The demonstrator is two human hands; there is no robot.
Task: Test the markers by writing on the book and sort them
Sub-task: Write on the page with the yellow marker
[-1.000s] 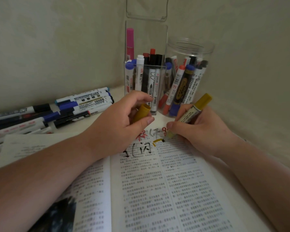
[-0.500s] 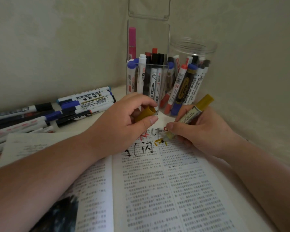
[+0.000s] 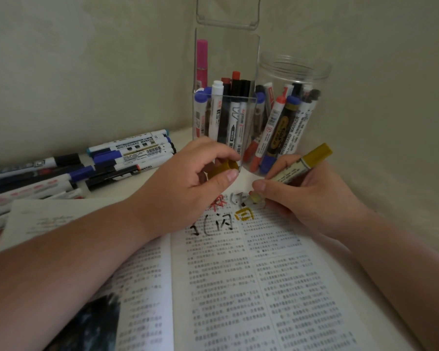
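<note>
— What stood in the containers, in the head view?

— There were two, both clear, at the back of the table (image 3: 142, 184) and just beside each other. The tall square box (image 3: 228, 59) held markers standing upright: a long pink marker (image 3: 202, 59), and shorter ones with blue, white, red and black caps. The round jar (image 3: 294, 69) to its right held markers leaning to the side, with red, blue and black caps.

— And the hands?

— The right hand (image 3: 314, 198) gripped a yellow marker (image 3: 302, 167), fingers curled around the barrel. Its tip pointed down at the open book (image 3: 238, 287), just above a yellow sign (image 3: 243, 215) written on the page. The tip was blurred, so I could not tell if it touched the paper. The left hand (image 3: 185, 183) pinched the yellow cap (image 3: 224, 168) between thumb and forefinger, just in front of the square box.

— Anything else?

— Loose markers (image 3: 127, 155) lay in a heap at the left on the table.
</note>
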